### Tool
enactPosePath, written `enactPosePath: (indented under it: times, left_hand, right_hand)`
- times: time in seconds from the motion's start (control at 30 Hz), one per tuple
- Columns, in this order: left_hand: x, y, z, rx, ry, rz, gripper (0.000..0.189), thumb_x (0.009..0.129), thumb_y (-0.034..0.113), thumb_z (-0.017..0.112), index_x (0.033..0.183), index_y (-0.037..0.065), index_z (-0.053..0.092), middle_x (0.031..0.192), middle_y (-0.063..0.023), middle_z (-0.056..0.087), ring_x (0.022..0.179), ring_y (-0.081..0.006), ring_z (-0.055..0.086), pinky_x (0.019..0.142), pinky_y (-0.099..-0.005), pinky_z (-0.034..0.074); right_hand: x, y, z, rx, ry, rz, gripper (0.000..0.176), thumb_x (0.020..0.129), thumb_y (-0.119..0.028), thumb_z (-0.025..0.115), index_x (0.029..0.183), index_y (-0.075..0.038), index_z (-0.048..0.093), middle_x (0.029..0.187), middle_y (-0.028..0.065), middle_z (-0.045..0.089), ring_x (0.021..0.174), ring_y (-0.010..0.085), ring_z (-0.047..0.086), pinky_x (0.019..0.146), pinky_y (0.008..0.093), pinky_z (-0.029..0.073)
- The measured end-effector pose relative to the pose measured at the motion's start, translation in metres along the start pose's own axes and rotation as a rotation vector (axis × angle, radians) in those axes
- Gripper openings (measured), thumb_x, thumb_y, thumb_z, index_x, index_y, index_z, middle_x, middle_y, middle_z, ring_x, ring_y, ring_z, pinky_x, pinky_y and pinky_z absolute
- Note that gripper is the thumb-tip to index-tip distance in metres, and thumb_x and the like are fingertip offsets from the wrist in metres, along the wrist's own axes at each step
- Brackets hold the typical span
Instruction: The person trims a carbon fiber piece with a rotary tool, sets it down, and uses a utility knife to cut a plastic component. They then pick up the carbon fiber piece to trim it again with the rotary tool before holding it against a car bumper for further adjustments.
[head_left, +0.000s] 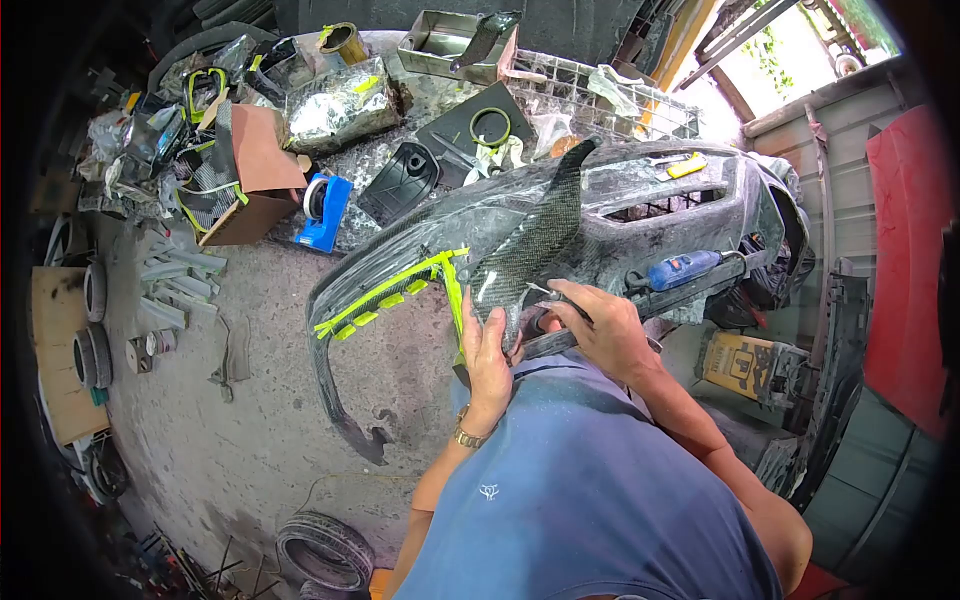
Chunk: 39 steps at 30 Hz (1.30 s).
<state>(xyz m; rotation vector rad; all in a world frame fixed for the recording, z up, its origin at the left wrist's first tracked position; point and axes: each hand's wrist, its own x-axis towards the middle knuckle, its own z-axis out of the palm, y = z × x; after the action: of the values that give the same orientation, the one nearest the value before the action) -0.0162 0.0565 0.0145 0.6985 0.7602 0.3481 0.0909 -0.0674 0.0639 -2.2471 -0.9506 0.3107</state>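
A dark woven carbon-look panel (530,235) stands up in front of my body, curved, with its narrow tip at the top. My left hand (487,360) rests against its lower left edge, fingers extended. Near its lower right edge is my right hand (603,325), with thumb and forefinger pinched close to a small pale piece too small to make out. Yellow-green tape (390,285) runs along the large grey dusty bodywork part (640,175) behind and to the left of the panel.
A blue rotary tool (685,270) and a yellow cutter (686,166) lie on the bodywork. Further back are a blue tape dispenser (323,215), a cardboard box (265,160) and a metal tray (450,48). A tyre (325,552) lies on the floor.
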Motion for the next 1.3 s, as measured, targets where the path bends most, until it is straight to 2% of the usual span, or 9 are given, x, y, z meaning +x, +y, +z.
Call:
enactPosePath:
  times: [0.07,0.3,0.37,0.57,0.77,0.83,0.97,1.2,1.3]
  left_hand:
    - [0.0,0.0,0.0,0.007,-0.042,0.004,0.049,0.098,0.018,0.047,0.144,0.015,0.031,0.075,0.0004,0.055,0.056,-0.0075,0.054,0.048,-0.0203,0.045]
    - [-0.001,0.0,0.001,0.043,-0.011,0.001,0.049,0.098,0.019,0.047,0.144,0.014,0.029,0.071,-0.0002,0.054,0.055,-0.0101,0.056,0.049,-0.0207,0.044]
    - [-0.002,0.0,0.001,0.056,-0.009,-0.006,0.049,0.098,0.019,0.047,0.144,0.014,0.03,0.071,-0.0002,0.054,0.056,-0.0103,0.056,0.048,-0.0207,0.044]
    - [0.001,0.0,0.001,0.02,0.002,-0.007,0.045,0.098,0.019,0.046,0.141,0.014,0.033,0.072,0.0005,0.054,0.056,-0.009,0.056,0.046,-0.0203,0.04]
    - [-0.003,0.01,0.004,-0.018,-0.006,-0.052,0.038,0.098,0.018,0.047,0.134,0.013,0.038,0.07,0.0022,0.051,0.052,-0.005,0.046,0.044,-0.0197,0.036]
    - [-0.001,0.004,-0.005,-0.051,-0.075,-0.069,0.057,0.098,0.019,0.049,0.149,0.016,0.024,0.094,-0.0017,0.057,0.064,-0.0062,0.052,0.047,-0.0182,0.036]
    - [0.0,0.004,-0.002,-0.03,-0.02,-0.058,0.057,0.098,0.019,0.049,0.149,0.015,0.025,0.091,-0.0016,0.056,0.061,-0.006,0.05,0.046,-0.0184,0.034]
    - [-0.001,0.007,-0.001,-0.034,-0.052,-0.062,0.055,0.098,0.019,0.048,0.148,0.015,0.026,0.089,-0.0017,0.055,0.06,-0.0064,0.049,0.045,-0.019,0.033]
    - [-0.002,0.008,0.001,-0.049,-0.045,-0.064,0.055,0.098,0.019,0.048,0.149,0.015,0.026,0.088,-0.0018,0.055,0.06,-0.0067,0.049,0.045,-0.0193,0.033]
  right_hand:
    - [-0.002,-0.002,0.0,0.025,-0.043,0.025,0.03,0.089,-0.016,0.065,0.117,-0.005,0.063,0.093,0.0147,0.069,0.08,0.0303,0.067,0.07,0.0359,0.053]
    - [-0.001,-0.005,-0.001,0.024,-0.075,0.039,0.03,0.089,-0.015,0.065,0.116,-0.004,0.062,0.092,0.0146,0.069,0.079,0.0296,0.067,0.069,0.0352,0.053]
    - [-0.001,0.001,0.004,0.064,-0.007,-0.007,0.029,0.088,-0.02,0.066,0.113,-0.005,0.063,0.091,0.0164,0.067,0.076,0.034,0.066,0.065,0.0394,0.052]
    - [0.008,0.009,-0.002,0.017,0.068,-0.015,0.029,0.088,-0.017,0.065,0.114,-0.005,0.063,0.094,0.0166,0.067,0.078,0.0329,0.066,0.066,0.0384,0.053]
    - [0.005,0.002,0.001,0.004,0.017,-0.052,0.028,0.088,-0.017,0.066,0.113,-0.006,0.064,0.096,0.0156,0.068,0.079,0.033,0.066,0.066,0.0384,0.053]
    - [0.003,-0.006,-0.002,0.033,-0.11,0.055,0.029,0.088,-0.015,0.065,0.115,-0.005,0.063,0.103,0.0172,0.068,0.092,0.0328,0.067,0.078,0.0364,0.053]
    - [-0.002,0.001,0.003,0.125,-0.145,-0.026,0.028,0.088,-0.02,0.066,0.112,-0.006,0.064,0.098,0.0165,0.069,0.084,0.0344,0.066,0.072,0.0392,0.053]
    - [0.002,0.001,0.0,0.095,-0.086,-0.056,0.028,0.089,-0.021,0.064,0.112,-0.005,0.064,0.101,0.0171,0.068,0.086,0.0347,0.066,0.074,0.0393,0.053]
    - [-0.003,-0.003,0.0,0.138,-0.176,0.013,0.027,0.089,-0.021,0.064,0.112,-0.006,0.064,0.1,0.0169,0.068,0.086,0.0348,0.066,0.073,0.0391,0.053]
